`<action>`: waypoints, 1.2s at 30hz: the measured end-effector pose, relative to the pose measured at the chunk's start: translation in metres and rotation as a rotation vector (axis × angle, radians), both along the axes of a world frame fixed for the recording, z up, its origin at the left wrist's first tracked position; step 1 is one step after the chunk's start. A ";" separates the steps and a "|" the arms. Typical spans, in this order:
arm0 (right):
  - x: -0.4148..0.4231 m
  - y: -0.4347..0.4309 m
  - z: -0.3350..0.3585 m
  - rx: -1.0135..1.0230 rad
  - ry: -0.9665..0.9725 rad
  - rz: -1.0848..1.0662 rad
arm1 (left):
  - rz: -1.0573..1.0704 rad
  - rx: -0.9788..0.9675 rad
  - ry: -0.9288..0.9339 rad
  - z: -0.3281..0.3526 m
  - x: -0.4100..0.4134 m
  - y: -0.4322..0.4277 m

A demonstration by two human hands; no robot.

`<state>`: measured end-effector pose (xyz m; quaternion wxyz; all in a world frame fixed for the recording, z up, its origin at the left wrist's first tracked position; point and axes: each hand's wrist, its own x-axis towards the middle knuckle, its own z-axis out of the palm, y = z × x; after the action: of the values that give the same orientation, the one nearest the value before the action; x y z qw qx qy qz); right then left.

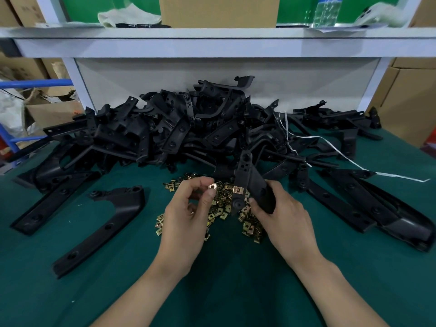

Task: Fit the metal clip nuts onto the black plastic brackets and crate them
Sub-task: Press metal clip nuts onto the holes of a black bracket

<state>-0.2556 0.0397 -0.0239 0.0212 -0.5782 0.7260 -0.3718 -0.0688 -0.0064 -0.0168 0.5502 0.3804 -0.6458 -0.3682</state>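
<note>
My right hand [280, 215] grips a black plastic bracket [247, 178] held upright over the table, and one metal clip nut [238, 190] sits on the bracket's edge. My left hand [186, 213] pinches another loose clip nut [212, 186] between thumb and fingertips, just left of the bracket. Under both hands lies a heap of brass-coloured clip nuts [221, 208] on the green table [236, 279]. A big pile of black brackets [188, 131] fills the back of the table.
Single brackets lie at the left [103, 223] and right [377, 208] of the nut heap. A white string [330, 142] trails across the right side. A grey shelf [212, 43] with a cardboard box [219, 10] overhangs the back. Cartons stand at both sides.
</note>
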 end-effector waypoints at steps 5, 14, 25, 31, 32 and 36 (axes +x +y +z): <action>-0.001 -0.001 -0.001 -0.007 0.003 -0.006 | -0.010 0.003 -0.001 -0.001 0.000 -0.001; -0.004 -0.002 -0.002 -0.003 -0.026 -0.030 | -0.040 0.034 0.017 -0.001 0.001 -0.001; -0.004 -0.001 -0.002 0.007 -0.035 -0.043 | -0.055 0.096 0.084 0.008 0.000 0.005; -0.004 -0.001 -0.002 0.004 -0.035 -0.033 | -0.142 0.241 0.209 0.010 0.000 0.001; -0.004 -0.001 -0.002 0.001 -0.040 -0.031 | -0.204 0.336 0.291 0.012 0.000 0.000; -0.005 -0.002 -0.004 -0.003 -0.058 -0.029 | -0.324 0.583 0.540 0.015 0.002 -0.005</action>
<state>-0.2604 0.0376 -0.0274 0.0357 -0.5565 0.7329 -0.3899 -0.0669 -0.0112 -0.0021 0.5039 0.3035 -0.3990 -0.7034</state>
